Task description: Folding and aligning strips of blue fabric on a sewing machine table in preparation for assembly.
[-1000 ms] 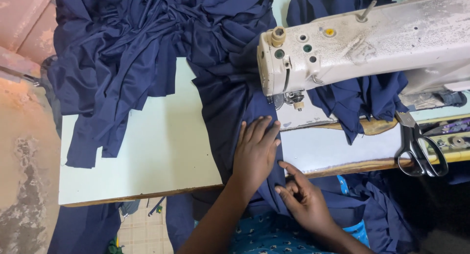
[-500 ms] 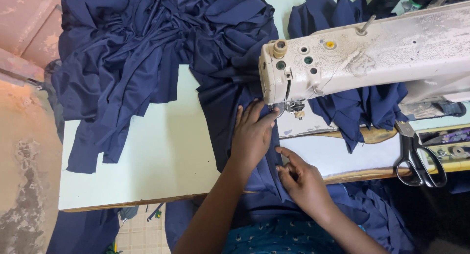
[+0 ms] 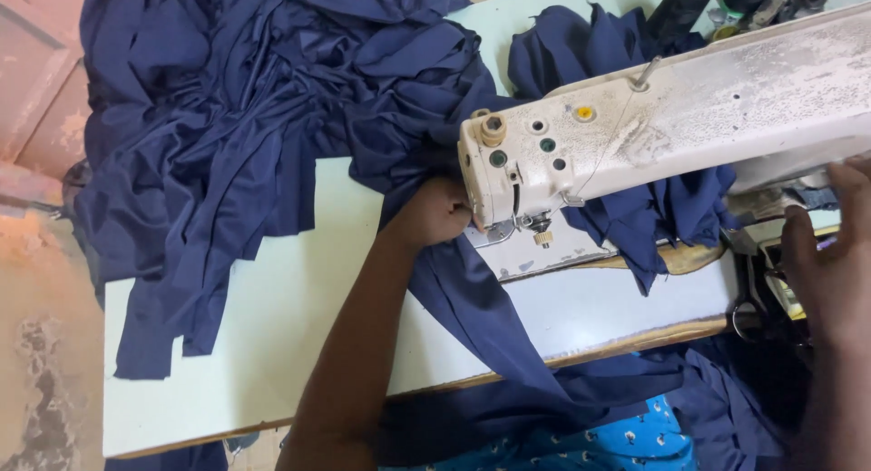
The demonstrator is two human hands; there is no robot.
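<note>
Left hand (image 3: 437, 212) sits curled on the navy fabric (image 3: 272, 135), right beside the needle end of the white sewing machine (image 3: 653, 126), its knuckles just touching the machine head. The cloth lies under that hand: a narrow strip runs from it toward the near table edge and drops over, while the bulk is heaped on the pale table (image 3: 272, 344) to the left and behind the machine. Fingers are bunched nearly closed on the cloth (whether they pinch it, I cannot tell). Right hand (image 3: 830, 262) rests at the far right, fingers loosely spread, over black-handled scissors (image 3: 753, 294), partly hiding them.
</note>
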